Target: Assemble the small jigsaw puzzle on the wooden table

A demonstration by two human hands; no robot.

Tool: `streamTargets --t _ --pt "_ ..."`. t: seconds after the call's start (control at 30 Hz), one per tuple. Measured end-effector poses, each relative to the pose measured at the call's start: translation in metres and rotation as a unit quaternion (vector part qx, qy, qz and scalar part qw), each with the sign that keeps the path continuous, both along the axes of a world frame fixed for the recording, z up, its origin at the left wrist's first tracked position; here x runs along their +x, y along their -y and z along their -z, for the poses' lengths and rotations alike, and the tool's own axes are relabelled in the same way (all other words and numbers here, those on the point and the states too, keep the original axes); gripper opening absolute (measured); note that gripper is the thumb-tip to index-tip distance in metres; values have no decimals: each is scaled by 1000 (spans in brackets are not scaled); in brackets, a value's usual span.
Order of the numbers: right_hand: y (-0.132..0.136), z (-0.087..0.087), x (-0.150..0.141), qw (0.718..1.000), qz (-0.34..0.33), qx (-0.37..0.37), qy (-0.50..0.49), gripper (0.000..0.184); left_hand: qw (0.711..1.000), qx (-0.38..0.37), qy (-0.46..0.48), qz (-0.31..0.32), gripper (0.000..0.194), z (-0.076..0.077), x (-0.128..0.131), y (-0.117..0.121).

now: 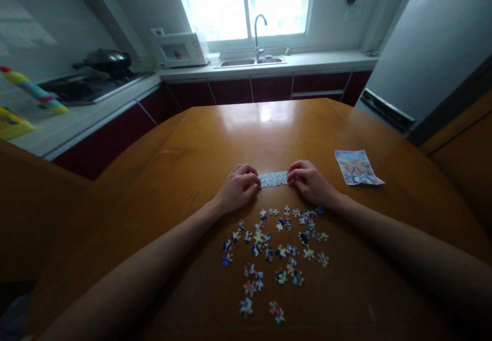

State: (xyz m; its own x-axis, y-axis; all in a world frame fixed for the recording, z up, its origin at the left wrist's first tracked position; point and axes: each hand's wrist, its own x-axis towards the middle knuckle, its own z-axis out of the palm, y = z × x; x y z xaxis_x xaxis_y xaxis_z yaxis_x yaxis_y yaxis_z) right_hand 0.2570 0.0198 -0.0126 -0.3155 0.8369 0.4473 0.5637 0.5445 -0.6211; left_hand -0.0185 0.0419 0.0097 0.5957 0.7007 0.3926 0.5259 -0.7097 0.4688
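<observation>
Left hand [239, 187] and right hand [308, 181] pinched opposite ends of my joined jigsaw strip [273, 179], its long axis running crosswise between them.

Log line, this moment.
puzzle strip: joined | left hand: at left end | right hand: at right end | loose pieces: on table, nearer camera

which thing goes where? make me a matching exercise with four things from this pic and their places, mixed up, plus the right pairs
Things
1. strip
2. leaflet
3. loose pieces
4. pan

Places
A. scattered between the forearms
B. on the stove
C. between the left hand and right hand
D. on the table, to the right of both hands

Pairs: 1-C, 2-D, 3-A, 4-B
</observation>
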Motion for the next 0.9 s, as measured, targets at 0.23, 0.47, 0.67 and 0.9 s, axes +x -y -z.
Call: streamTargets --t 0.23,0.47,0.67,0.9 --pt "-2 3 1 1000 -3 -10 -5 29 1000 3 -16 -3 18 3 -1 0" --pt "-4 5 3 1000 -2 -14 -15 34 1000 8 -25 1 22 7 -2 -2" --pt "-4 3 2 1000 -9 -18 -7 31 1000 2 -30 3 25 6 -1 -2" --pt "-4 3 1 1000 -9 -16 8 30 999 9 -29 15 28 3 0 -1"
